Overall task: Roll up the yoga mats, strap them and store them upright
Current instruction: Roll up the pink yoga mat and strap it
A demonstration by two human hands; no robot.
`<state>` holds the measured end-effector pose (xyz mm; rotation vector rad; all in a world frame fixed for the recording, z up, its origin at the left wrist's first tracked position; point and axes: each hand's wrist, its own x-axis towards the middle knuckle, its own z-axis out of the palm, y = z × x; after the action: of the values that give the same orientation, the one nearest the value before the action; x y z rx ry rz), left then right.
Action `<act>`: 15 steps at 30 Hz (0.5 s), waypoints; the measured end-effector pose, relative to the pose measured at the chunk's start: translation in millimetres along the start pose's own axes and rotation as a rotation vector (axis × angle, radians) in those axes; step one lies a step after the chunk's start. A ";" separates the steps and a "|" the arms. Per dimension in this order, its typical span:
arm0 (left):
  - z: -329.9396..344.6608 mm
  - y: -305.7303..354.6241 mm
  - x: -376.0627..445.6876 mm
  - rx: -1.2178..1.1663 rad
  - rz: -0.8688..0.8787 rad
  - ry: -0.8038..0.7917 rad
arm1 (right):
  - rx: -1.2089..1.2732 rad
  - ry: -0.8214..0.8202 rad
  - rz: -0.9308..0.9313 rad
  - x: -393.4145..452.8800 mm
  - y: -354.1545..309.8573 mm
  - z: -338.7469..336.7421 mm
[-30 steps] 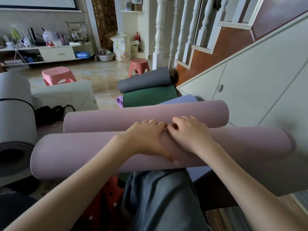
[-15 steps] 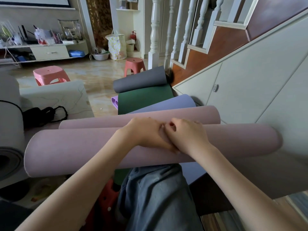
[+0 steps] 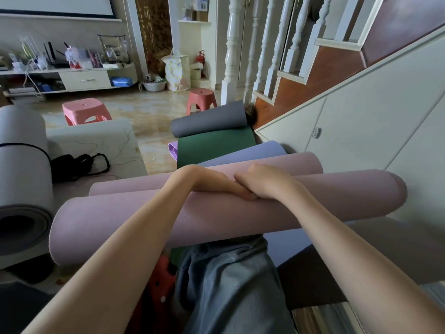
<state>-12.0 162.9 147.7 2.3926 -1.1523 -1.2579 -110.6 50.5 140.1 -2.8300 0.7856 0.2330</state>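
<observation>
A rolled pink yoga mat lies across my lap, and its loose far part curves up just behind the roll. My left hand and my right hand sit side by side on top of the roll at its middle, fingers curled over the far side and gripping it. The fingertips are hidden behind the roll. No strap shows on this mat. Beyond it lie a lilac mat, a green mat and a grey mat, partly unrolled on the floor.
A thick white-and-grey rolled mat stands at the left, with black straps beside it. A cream stair cabinet closes off the right. Two pink stools stand on the tiled floor. A red stool is under me.
Both hands have slid forward over the top of the pink roll, fingers now dipping out of sight on its far side. The roll has turned and sits tighter against the loose part.
</observation>
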 end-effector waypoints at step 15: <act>62.4 -20.3 -49.4 -0.078 -0.066 -0.175 | 0.215 -0.339 -0.021 -94.5 -26.3 13.5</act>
<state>-65.4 222.6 129.4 2.3202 -1.0546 -1.5300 -178.2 122.1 150.0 -2.5018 0.6610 0.5705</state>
